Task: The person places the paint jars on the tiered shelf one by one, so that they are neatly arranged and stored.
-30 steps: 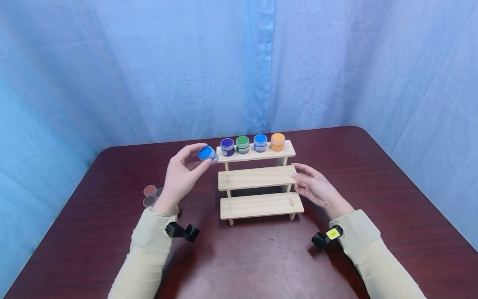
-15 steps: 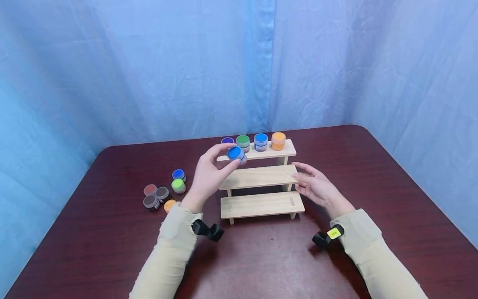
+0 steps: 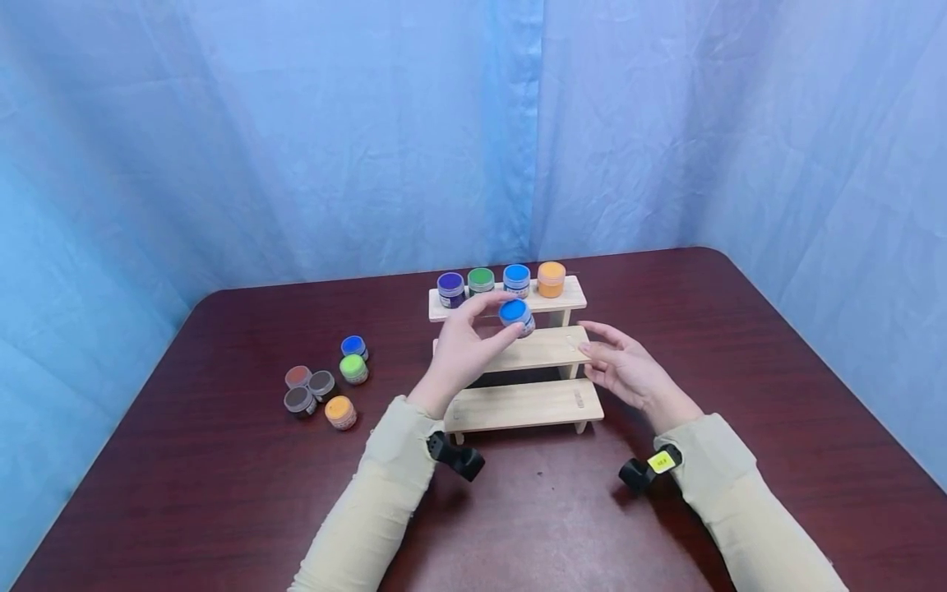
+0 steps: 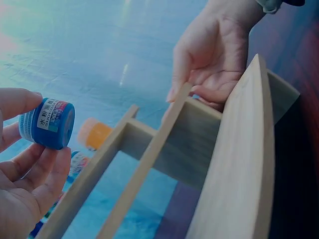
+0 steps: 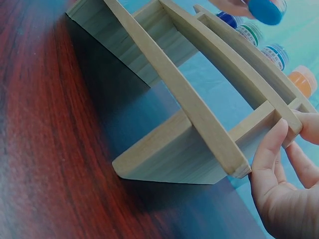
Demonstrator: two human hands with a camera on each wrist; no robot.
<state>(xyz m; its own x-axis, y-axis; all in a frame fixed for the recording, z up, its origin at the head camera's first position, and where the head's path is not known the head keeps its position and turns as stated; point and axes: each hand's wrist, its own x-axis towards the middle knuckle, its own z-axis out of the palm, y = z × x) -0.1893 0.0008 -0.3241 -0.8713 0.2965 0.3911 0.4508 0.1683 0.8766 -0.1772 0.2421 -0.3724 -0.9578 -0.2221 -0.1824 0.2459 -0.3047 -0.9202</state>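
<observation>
Worktop [image 3: 547, 510] nearest you bears the wooden stand [image 3: 525, 404], its lowest shelf toward you. Left of it stand six loose jars [image 3: 321, 385]. Your right hand [image 3: 625, 370] pinches the right end of the middle shelf [image 3: 551, 349] between thumb and fingers. Your left hand [image 3: 462, 349] grips the held blue jar [image 3: 516, 317] by thumb and fingertips, slightly tilted, in the air to the left of your right hand; your hands are apart. Farther back, the top shelf [image 3: 574, 293] carries, left to right, purple jar [image 3: 451, 290], green jar [image 3: 481, 279], second blue jar [image 3: 516, 278], orange jar [image 3: 551, 279]. Compared with one second ago, your left hand has carried its jar rightward from the stand's left end; your right hand is unchanged. All six loose jars now show.
</observation>
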